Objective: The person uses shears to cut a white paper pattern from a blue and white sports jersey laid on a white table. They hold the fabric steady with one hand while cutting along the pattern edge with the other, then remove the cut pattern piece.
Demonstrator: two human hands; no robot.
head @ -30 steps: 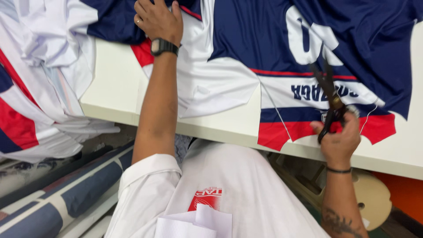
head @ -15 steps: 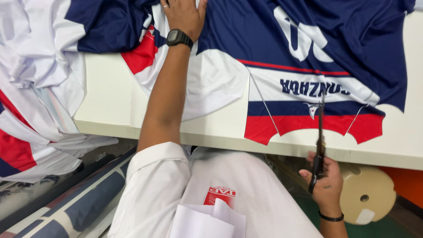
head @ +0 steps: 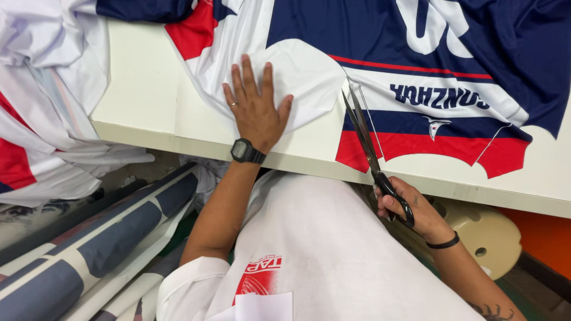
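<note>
A printed fabric sheet [head: 416, 71] in navy, white and red lies spread on a white table [head: 143, 89]. My left hand [head: 257, 108], with a ring and a black wristwatch, presses flat on a white part of the fabric near the table's front edge. My right hand [head: 410, 205] grips the black handles of long scissors [head: 364, 134] just below the table edge. The blades point up and away, slightly parted, over the fabric where the white part meets the navy and red band.
More white, red and navy fabric [head: 41, 107] hangs off the table's left side. Rolls of striped fabric [head: 89, 244] lie on the floor at lower left. A cream spool [head: 485, 238] sits under the table at right, beside an orange surface [head: 544, 238].
My left hand has slid down from the far fabric to the white part near the front edge. My right hand has swung the scissors left and pushed the blades up onto the fabric.
</note>
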